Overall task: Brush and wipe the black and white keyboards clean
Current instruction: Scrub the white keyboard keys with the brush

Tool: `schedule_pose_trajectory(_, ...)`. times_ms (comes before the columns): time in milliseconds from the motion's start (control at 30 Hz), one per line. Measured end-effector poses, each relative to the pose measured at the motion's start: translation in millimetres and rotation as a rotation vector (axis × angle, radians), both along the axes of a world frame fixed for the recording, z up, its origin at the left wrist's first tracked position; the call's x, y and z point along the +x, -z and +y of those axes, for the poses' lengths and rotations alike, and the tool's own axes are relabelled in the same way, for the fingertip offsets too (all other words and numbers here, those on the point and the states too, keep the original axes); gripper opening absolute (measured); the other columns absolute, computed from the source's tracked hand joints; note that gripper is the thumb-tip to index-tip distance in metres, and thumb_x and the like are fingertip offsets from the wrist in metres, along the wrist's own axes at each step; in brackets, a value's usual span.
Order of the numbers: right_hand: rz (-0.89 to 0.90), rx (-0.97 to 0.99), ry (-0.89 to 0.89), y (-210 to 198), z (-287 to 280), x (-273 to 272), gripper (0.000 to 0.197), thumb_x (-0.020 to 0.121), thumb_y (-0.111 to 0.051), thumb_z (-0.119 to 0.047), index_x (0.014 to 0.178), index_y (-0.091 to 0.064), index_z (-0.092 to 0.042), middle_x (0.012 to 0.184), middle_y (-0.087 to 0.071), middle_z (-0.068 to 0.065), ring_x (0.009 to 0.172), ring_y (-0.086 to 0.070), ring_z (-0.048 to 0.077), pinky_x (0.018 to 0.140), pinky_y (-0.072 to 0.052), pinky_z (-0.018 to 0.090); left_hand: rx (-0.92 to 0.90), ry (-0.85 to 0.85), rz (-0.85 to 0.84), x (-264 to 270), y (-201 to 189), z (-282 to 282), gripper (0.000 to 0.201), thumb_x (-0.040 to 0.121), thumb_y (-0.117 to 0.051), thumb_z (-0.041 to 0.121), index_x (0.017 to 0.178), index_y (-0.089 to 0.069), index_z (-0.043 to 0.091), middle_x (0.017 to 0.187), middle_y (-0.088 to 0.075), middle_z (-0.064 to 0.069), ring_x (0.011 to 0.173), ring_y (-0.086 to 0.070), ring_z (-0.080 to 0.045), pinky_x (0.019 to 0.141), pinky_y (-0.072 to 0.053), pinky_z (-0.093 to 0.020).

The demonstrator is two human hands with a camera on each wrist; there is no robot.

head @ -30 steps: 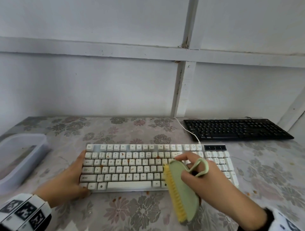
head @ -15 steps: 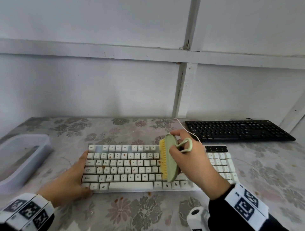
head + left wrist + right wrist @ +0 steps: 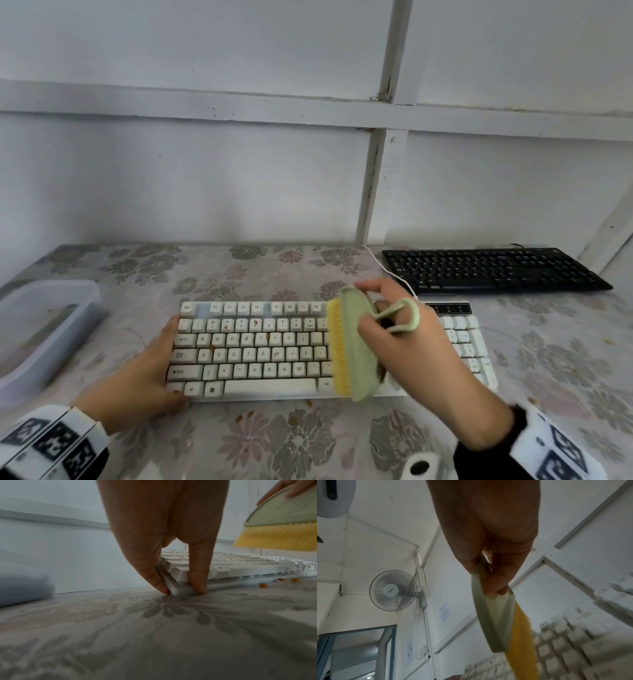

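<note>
Setting: a table [image 3: 308, 442] under a floral-patterned cover, set against a white panelled wall [image 3: 205, 178].
White keyboard: the white keyboard [image 3: 260, 353] lies flat near the front edge of the table, its cable [image 3: 383, 267] running back toward the wall; small orange-brown specks sit on several keys.
Crumbs: orange crumbs [image 3: 263, 585] lie on the cover just in front of the keyboard's near edge.
Left hand: the left hand [image 3: 144, 373] holds the keyboard's left end, thumb and a finger pinching its near-left corner with their tips down on the cover (clearest in the left wrist view).
Right hand: the right hand [image 3: 411, 346] grips a green scrubbing brush [image 3: 356, 349], fingers curled round its body beside the loop handle [image 3: 399, 315].
Brush: yellow bristles [image 3: 337, 346] face left, over the right part of the main key block; contact with the keys cannot be told.
Black keyboard: the black keyboard [image 3: 493, 270] rests at the back right, well apart from both hands.
Container: a translucent plastic tub [image 3: 44, 329] stands at the table's left edge.
Wall fan: a wall-mounted fan [image 3: 393, 590] shows in the right wrist view.
</note>
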State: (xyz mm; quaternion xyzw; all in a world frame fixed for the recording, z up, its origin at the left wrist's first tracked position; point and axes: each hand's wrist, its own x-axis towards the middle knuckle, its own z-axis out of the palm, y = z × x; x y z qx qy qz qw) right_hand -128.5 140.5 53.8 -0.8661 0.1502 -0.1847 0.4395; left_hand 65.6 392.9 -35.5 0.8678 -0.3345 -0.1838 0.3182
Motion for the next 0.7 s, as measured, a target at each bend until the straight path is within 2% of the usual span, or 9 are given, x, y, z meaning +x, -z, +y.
schedule_pose_trajectory(33, -0.024, -0.018, 0.021, -2, -3, 6, 0.032, 0.09, -0.049, -0.007, 0.111, -0.052, -0.031, 0.075, -0.066, 0.01, 0.042, -0.048, 0.009, 0.036, -0.036, 0.018, -0.003, -0.001, 0.005, 0, 0, 0, 0.108, 0.049, -0.073, 0.042, 0.125, 0.001, 0.064, 0.13, -0.043, 0.021, 0.116, -0.048, 0.001, 0.099, -0.042, -0.024)
schedule_pose_trajectory(100, -0.048, -0.064, 0.059, -1, -7, 19, 0.031, 0.09, -0.049, -0.009, 0.114, -0.051, -0.028, 0.076, -0.067, 0.006, 0.049, -0.055, 0.015, 0.039, -0.041, 0.027, -0.006, -0.002, 0.011, 0, -1, 0, 0.107, 0.052, -0.075, 0.036, 0.123, -0.002, 0.065, 0.127, -0.044, 0.023, 0.113, -0.05, 0.003, 0.091, -0.043, -0.017)
schedule_pose_trajectory(233, 0.027, -0.074, 0.018, 17, -2, 23, 0.027, 0.091, -0.047, -0.009, 0.112, -0.047, -0.026, 0.067, -0.061, 0.0, 0.042, -0.05, 0.005, 0.036, -0.035, 0.016, -0.029, -0.001, 0.013, -2, -3, -2, 0.103, 0.052, -0.075, 0.032, 0.118, -0.005, 0.07, 0.126, -0.044, 0.026, 0.112, -0.05, 0.007, 0.087, -0.043, -0.013)
schedule_pose_trajectory(333, 0.063, -0.052, -0.021, 33, 7, 8, 0.028, 0.091, -0.047, -0.009, 0.108, -0.044, -0.032, 0.054, -0.052, -0.003, 0.04, -0.045, 0.005, 0.038, -0.031, 0.017, -0.028, 0.006, -0.001, -3, -4, -3, 0.103, 0.06, -0.075, 0.013, 0.113, -0.007, 0.069, 0.121, -0.039, 0.031, 0.107, -0.048, 0.011, 0.079, -0.041, -0.007)
schedule_pose_trajectory(400, 0.096, -0.021, -0.036, 40, 9, -2, 0.029, 0.091, -0.047, -0.01, 0.109, -0.045, -0.032, 0.05, -0.047, -0.003, 0.04, -0.04, 0.006, 0.04, -0.028, 0.018, -0.036, 0.011, -0.015, -2, -2, -3, 0.107, 0.059, -0.073, 0.011, 0.108, -0.005, 0.077, 0.119, -0.04, 0.032, 0.106, -0.046, 0.016, 0.077, -0.04, -0.005)
schedule_pose_trajectory(433, 0.128, -0.01, -0.051, 41, 9, -5, 0.028, 0.091, -0.047, -0.01, 0.109, -0.045, -0.032, 0.051, -0.047, -0.002, 0.04, -0.038, 0.006, 0.04, -0.027, 0.018, -0.032, 0.01, -0.016, -1, -2, -2, 0.108, 0.058, -0.073, 0.011, 0.108, -0.004, 0.078, 0.119, -0.04, 0.031, 0.106, -0.046, 0.016, 0.077, -0.04, -0.004)
schedule_pose_trajectory(533, 0.212, 0.022, -0.095, 32, 8, -13, 0.026, 0.09, -0.047, -0.011, 0.106, -0.049, -0.031, 0.057, -0.048, -0.003, 0.04, -0.035, 0.006, 0.04, -0.027, 0.017, -0.012, 0.004, -0.013, -1, -1, -2, 0.104, 0.062, -0.074, 0.007, 0.113, -0.005, 0.066, 0.121, -0.038, 0.03, 0.107, -0.046, 0.011, 0.077, -0.04, -0.005)
schedule_pose_trajectory(600, 0.193, 0.071, -0.084, 17, 4, -12, 0.025, 0.089, -0.049, -0.01, 0.101, -0.053, -0.031, 0.061, -0.052, -0.004, 0.04, -0.035, 0.004, 0.038, -0.029, 0.016, -0.011, 0.006, -0.016, -2, -2, -3, 0.102, 0.064, -0.074, 0.007, 0.114, -0.005, 0.063, 0.122, -0.036, 0.03, 0.106, -0.045, 0.011, 0.077, -0.039, -0.005)
schedule_pose_trajectory(700, 0.082, 0.061, -0.01, -4, -6, 3, 0.027, 0.088, -0.051, -0.009, 0.105, -0.055, -0.03, 0.069, -0.061, 0.0, 0.044, -0.045, 0.006, 0.037, -0.036, 0.019, -0.023, 0.02, -0.032, -4, -4, -4, 0.105, 0.066, -0.074, 0.007, 0.11, -0.003, 0.071, 0.119, -0.036, 0.032, 0.104, -0.046, 0.012, 0.074, -0.039, -0.003)
